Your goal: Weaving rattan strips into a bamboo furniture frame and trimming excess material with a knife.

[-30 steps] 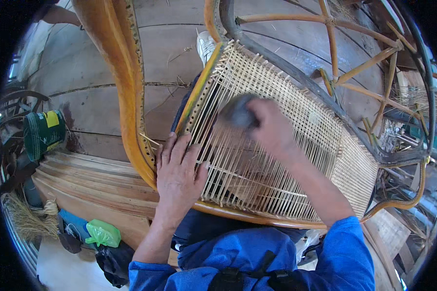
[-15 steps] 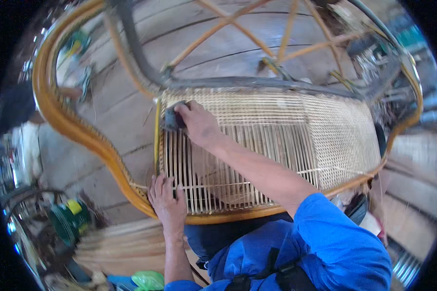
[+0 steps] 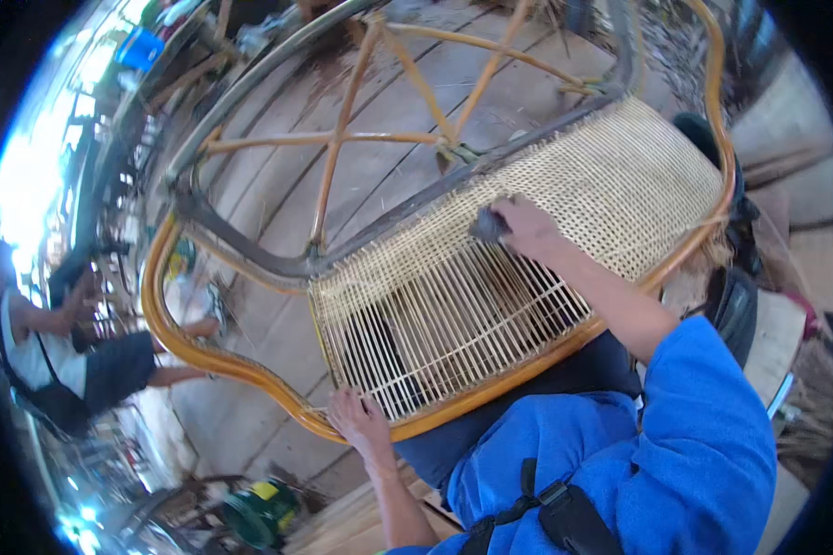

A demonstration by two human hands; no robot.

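A rattan seat frame (image 3: 215,363) with a partly woven pale cane panel (image 3: 652,153) lies tilted in front of me. My right hand (image 3: 532,229) is closed around a small dark grey block (image 3: 486,225), whose exact kind I cannot make out. It touches the panel where tight weave meets bare parallel strands (image 3: 435,301). At the panel's near left corner, my left hand (image 3: 359,421) rests on the rim and strand ends, its fingers apart and slightly bent. A light crosswise strand runs over the bare strands near the front rim.
Crossed rattan struts (image 3: 333,139) and a grey-wrapped rail (image 3: 379,239) rise beyond the panel. Another person (image 3: 74,351) sits at the left. A green cylindrical container (image 3: 259,513) stands at lower left, and a blue bucket (image 3: 139,48) shows at far left.
My right hand has moved the dark block rightward along the weave, away from the panel's left edge. My left hand stays by the near left corner. The view has turned, bringing the other person into sight.
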